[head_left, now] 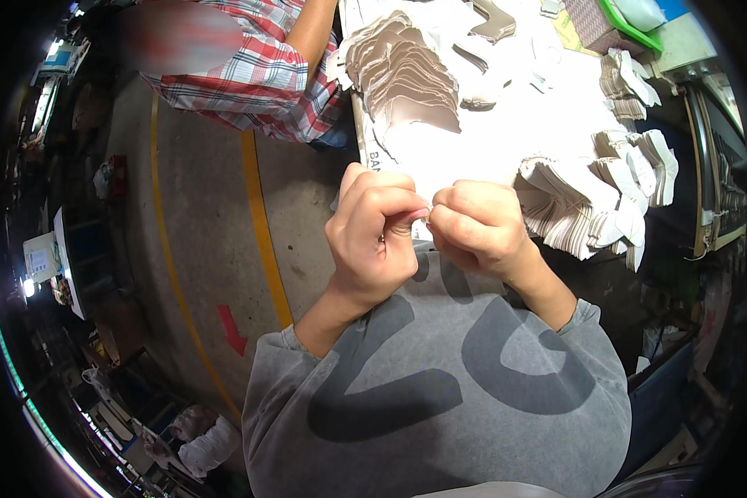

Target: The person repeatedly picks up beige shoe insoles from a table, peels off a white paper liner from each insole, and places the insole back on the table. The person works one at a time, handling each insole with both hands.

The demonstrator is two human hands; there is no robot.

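My left hand and my right hand meet in front of my chest, at the near edge of the white table. Both are closed, with thumbs and fingertips pinched together and almost touching. Whatever lies between the fingertips is too small or hidden to make out. Beyond my left hand, a fanned stack of thin brown cut pieces rests along the table's left side. To the right of my right hand lie bundles of curved white cut pieces, stacked in layers.
Loose curved pieces are scattered at the far side, near a woven box with a green rim. Another person in a plaid shirt is at the table's left edge. Yellow lines and a red arrow mark the floor.
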